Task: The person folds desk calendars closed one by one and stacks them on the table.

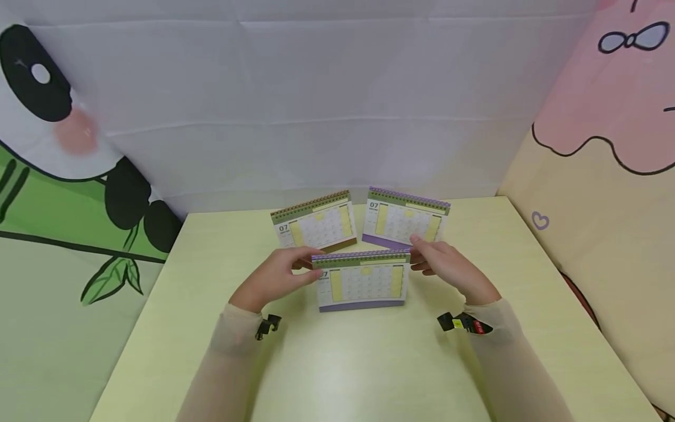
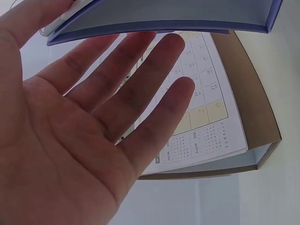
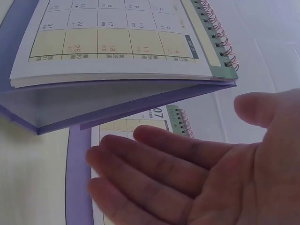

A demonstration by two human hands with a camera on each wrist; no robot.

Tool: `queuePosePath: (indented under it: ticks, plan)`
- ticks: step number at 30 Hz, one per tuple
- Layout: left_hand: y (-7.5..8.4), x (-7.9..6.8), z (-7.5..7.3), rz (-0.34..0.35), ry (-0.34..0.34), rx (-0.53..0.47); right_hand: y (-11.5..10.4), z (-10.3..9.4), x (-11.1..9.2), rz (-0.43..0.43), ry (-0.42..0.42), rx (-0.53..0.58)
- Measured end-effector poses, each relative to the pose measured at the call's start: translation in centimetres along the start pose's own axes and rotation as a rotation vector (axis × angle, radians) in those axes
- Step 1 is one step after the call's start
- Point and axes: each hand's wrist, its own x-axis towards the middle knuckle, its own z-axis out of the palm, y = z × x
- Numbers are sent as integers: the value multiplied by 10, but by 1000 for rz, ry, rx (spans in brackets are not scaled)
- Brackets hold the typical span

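A purple-based desk calendar point(image 1: 364, 284) stands upright at the middle of the table, its July page facing me. At its left edge is my left hand point(image 1: 276, 272), the thumb by the front face and the other fingers reaching behind. Those fingers point(image 2: 136, 93) look straight and spread in the left wrist view; whether the thumb presses the page is unclear. By the right edge my right hand point(image 1: 448, 264) is held with loose fingers, and the right wrist view shows its thumb point(image 3: 255, 108) apart from the calendar.
Behind stand a brown-based calendar point(image 1: 319, 225) on the left and another purple-based calendar point(image 1: 406, 220) on the right, angled toward each other. A white cloth backdrop point(image 1: 337, 117) hangs behind the pale yellow table point(image 1: 337, 363). Cartoon-printed panels flank both sides.
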Motion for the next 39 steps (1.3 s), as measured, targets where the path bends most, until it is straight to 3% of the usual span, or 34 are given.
queuePosePath:
  ticks: [16, 27, 39]
  plan:
    - [8, -1, 4, 37, -9, 2, 0, 4, -7, 67, -25, 3]
    - [10, -7, -3, 73, 81, 46, -3, 4, -6, 6, -9, 1]
    - [14, -11, -6, 58, 141, 44, -6, 11, 1, -47, 9, 0]
